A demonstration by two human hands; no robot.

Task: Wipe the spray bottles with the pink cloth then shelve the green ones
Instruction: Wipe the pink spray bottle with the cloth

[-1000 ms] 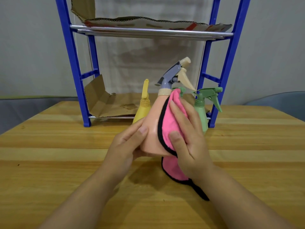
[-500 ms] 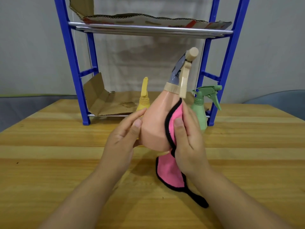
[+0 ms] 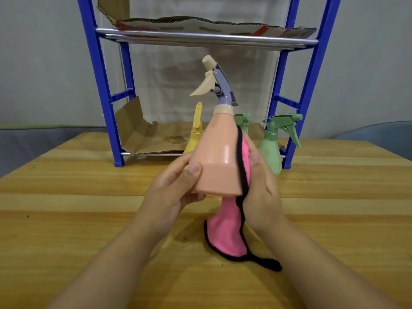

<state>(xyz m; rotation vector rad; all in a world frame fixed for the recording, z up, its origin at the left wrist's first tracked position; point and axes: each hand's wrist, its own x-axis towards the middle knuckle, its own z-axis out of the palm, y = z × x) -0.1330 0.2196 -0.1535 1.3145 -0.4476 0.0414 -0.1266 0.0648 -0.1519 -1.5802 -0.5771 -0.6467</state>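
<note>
The left hand [image 3: 171, 192] grips the lower body of the peach spray bottle [image 3: 217, 157], thumb curled across its front face and the other fingers tucked beneath the base, holding it raised above the bench [image 3: 66, 197] with its nozzle tilted up and to the left. The right hand [image 3: 260, 188] presses the pink cloth [image 3: 227, 237] against the bottle's right side, fingers bent round the cloth and pinning it there; the cloth's black-edged lower part hangs down and its tail lies on the bench between the forearms.

Behind the raised bottle, a yellow bottle [image 3: 195, 139] stands near the front rail of the blue rack [image 3: 98, 85], partly hidden. One green spray bottle [image 3: 270, 150] stands upright just beside the rack's right front leg, close to the right hand's fingertips; whether they touch cannot be told. A second green trigger head [image 3: 244, 121] shows behind the peach bottle's neck, its body hidden.

The rack's lower shelf carries a sheet of cardboard [image 3: 142, 137] with its left flap folded up, and open room lies between that flap and the yellow bottle. The upper shelf, on chrome rails, carries another torn cardboard sheet [image 3: 200, 23]. The wooden bench runs wide to either side of the forearms. A pale wall stands behind.
</note>
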